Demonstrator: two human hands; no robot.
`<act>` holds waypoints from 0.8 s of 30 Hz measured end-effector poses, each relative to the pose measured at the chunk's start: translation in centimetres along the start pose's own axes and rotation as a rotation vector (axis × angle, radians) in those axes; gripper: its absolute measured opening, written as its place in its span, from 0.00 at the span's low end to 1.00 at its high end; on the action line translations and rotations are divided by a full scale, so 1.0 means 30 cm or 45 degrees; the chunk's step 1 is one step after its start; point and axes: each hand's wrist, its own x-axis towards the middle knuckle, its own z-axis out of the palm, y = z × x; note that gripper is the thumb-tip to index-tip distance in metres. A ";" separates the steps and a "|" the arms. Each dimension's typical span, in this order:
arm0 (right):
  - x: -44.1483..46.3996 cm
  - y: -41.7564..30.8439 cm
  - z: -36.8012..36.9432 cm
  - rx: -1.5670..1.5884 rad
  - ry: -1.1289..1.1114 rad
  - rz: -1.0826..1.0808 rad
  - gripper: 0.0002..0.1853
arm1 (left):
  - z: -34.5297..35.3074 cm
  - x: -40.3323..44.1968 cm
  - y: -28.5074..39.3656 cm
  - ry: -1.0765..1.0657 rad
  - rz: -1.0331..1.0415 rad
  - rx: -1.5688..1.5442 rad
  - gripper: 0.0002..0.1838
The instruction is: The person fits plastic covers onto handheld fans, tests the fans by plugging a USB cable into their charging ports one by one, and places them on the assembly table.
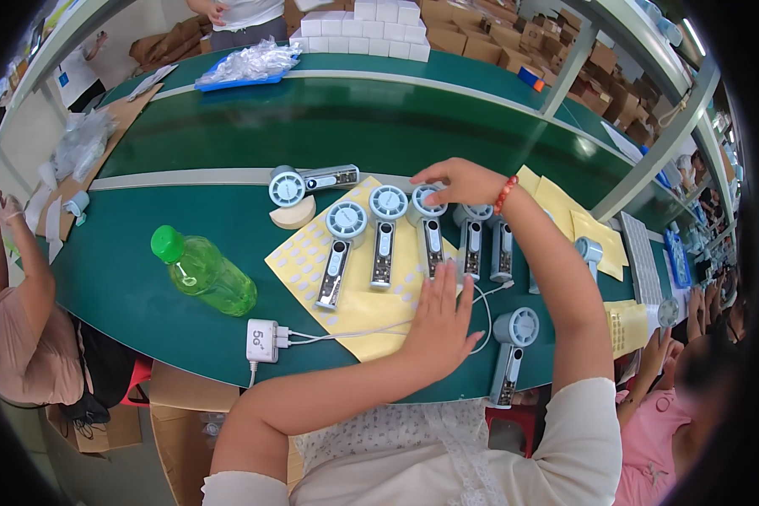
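Several light-blue handheld fans lie in a row on yellow label sheets. My right hand reaches over the head of the third handheld fan, with thumb and fingers apart at its rim. Flat and spread, my left hand is at the lower end of that fan's handle. To the left are a second fan and another fan. Under my right wrist are more fans, partly covered by the hand and arm. A white cable runs beneath my left hand.
A green-capped bottle and white charger stand left. One fan lies beyond the row; another fan lies near the front edge. White boxes are stacked at the back. People sit on both sides.
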 end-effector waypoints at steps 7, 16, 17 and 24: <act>0.066 -0.132 0.090 -0.169 0.231 -0.046 0.31 | 0.007 -0.042 0.055 -0.027 0.167 0.079 0.43; 0.111 -0.113 0.059 -0.142 0.022 0.036 0.22 | 0.036 -0.043 0.015 -0.091 0.076 0.081 0.44; 0.113 -0.115 0.051 -0.155 -0.002 0.049 0.22 | 0.034 -0.043 0.016 -0.091 0.080 0.079 0.45; 0.141 -0.080 0.028 -0.024 -0.073 0.033 0.19 | 0.039 -0.045 0.012 -0.108 0.078 0.078 0.45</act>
